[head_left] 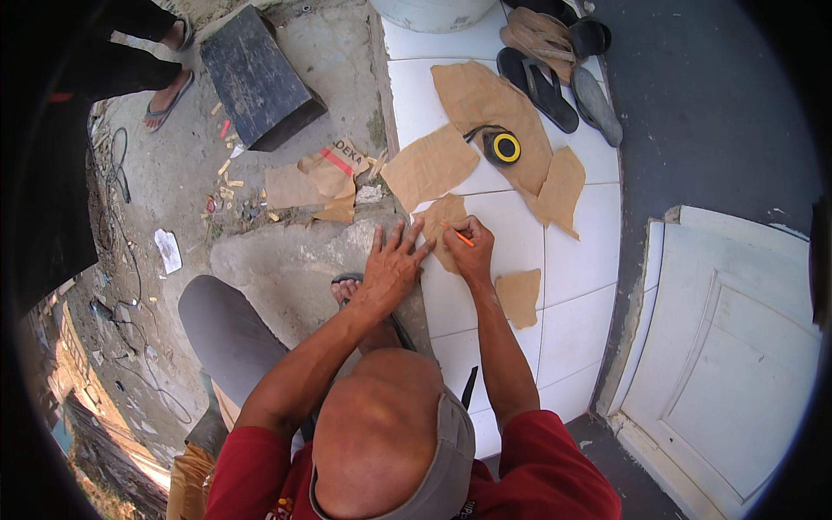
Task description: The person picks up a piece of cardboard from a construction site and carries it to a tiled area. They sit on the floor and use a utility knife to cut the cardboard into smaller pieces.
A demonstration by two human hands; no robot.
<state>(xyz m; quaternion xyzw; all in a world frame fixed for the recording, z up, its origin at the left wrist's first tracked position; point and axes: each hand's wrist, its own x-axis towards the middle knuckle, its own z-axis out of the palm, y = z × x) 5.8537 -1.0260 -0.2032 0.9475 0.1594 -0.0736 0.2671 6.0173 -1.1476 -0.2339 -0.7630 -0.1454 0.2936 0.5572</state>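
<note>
My right hand is closed around an orange pencil, its tip end over a small brown paper piece on the white tiles. My left hand lies spread with its fingertips at the left edge of that piece, near the tile ledge's rim. Just beyond lies another brown paper piece. A larger curved brown sheet spreads farther back, with a black and yellow tape measure resting on it. Right of my right hand sits a separate small paper scrap.
Sandals are heaped at the back right, beside a grey wall and a white door. A white bucket stands at the far edge. On the lower concrete lie torn sack paper and a dark box; another person's feet are beyond.
</note>
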